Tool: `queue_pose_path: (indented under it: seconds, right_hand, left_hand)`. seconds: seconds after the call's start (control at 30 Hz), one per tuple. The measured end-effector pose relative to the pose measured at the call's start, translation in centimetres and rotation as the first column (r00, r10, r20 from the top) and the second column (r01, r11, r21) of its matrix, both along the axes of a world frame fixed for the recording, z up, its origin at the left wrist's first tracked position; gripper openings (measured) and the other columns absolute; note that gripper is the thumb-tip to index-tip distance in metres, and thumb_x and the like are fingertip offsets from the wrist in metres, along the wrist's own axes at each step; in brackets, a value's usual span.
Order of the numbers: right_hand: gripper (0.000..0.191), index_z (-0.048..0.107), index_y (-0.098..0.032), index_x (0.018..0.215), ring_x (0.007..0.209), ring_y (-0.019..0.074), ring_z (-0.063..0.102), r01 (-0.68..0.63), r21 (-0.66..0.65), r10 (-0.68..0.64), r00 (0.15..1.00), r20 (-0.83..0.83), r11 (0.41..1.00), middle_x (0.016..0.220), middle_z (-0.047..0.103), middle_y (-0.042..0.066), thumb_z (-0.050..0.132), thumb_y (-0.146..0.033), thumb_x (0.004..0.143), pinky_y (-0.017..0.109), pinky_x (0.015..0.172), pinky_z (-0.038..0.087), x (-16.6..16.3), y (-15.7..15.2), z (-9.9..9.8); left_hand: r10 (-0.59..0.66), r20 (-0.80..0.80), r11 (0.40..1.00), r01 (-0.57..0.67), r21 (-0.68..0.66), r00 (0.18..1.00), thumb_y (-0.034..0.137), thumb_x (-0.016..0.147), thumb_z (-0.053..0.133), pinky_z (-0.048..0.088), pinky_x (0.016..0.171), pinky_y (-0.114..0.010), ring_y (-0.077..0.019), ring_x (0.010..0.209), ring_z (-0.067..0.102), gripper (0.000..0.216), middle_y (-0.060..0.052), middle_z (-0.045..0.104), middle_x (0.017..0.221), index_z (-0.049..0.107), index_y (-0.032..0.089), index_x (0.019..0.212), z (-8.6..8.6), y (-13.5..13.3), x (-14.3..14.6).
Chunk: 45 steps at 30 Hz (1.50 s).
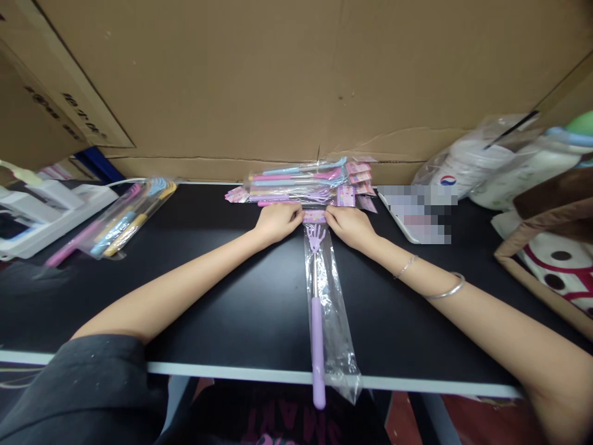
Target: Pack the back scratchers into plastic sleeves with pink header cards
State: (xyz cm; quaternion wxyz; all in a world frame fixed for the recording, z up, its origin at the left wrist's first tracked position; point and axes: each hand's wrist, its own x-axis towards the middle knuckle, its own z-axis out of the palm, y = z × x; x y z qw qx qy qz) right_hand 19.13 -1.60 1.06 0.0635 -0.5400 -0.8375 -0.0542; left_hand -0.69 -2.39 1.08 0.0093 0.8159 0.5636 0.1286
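Note:
A purple back scratcher point(317, 327) with a hand-shaped head and metal shaft lies upright in the view, its handle end jutting past the table's front edge. A clear plastic bag point(338, 321) lies along it; whether the handle is inside the bag, I cannot tell. Across the top, by the scratcher's head, is a small purple printed card point(314, 216). My left hand point(279, 221) pinches the card's left end, and my right hand point(351, 226) grips its right end. Just beyond my hands lies a pile of bagged back scratchers point(296, 179) with pink and purple cards.
More back scratchers point(125, 222) in clear plastic lie at the left, near a white power strip point(60, 216). To the right are a phone point(403, 216), a bagged cup point(467, 167), a bottle point(532, 167) and a patterned bag point(556, 266). Cardboard point(278, 80) walls the back.

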Motion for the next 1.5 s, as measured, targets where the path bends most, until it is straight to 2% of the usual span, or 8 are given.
queue_pose_path:
  seconds: [1.07,1.3,1.5]
  right_hand:
    - [0.037,0.067,-0.018,0.1,0.091,0.0233,0.069,-0.003,0.006,0.003,1.0,-0.003,1.0,0.1,0.075,0.01,0.033,-0.032,0.101,0.029,0.064,0.032,0.1,-0.02,0.05]
    - [0.037,0.067,-0.018,0.098,0.089,0.0228,0.068,0.006,0.001,-0.006,1.0,-0.01,1.0,0.1,0.075,0.01,0.033,-0.032,0.101,0.029,0.065,0.033,0.06,-0.03,0.1]
    - [0.036,0.067,-0.018,0.097,0.09,0.0228,0.069,0.014,0.011,-0.014,1.0,-0.008,1.0,0.099,0.075,0.01,0.034,-0.032,0.1,0.029,0.064,0.033,0.1,-0.02,0.07]
  left_hand:
    - [0.0,0.054,1.0,0.001,-0.025,0.999,0.041,0.096,0.036,0.037,0.064,-0.028,-0.0241,0.085,0.065,0.036,-0.006,0.072,0.091,0.065,0.02,0.09,-0.02,0.06,-0.06]
    - [-0.009,0.153,0.999,0.015,-0.034,0.988,0.055,0.094,0.036,0.038,0.065,-0.028,-0.0219,0.076,0.064,0.046,-0.004,0.071,0.08,0.064,0.02,0.085,-0.03,-0.1,0.0]
    - [-0.027,0.168,0.996,0.041,-0.077,0.985,0.063,0.091,0.04,0.037,0.063,-0.027,-0.0207,0.074,0.064,0.048,-0.002,0.07,0.078,0.065,0.021,0.09,0.31,0.07,-0.29]
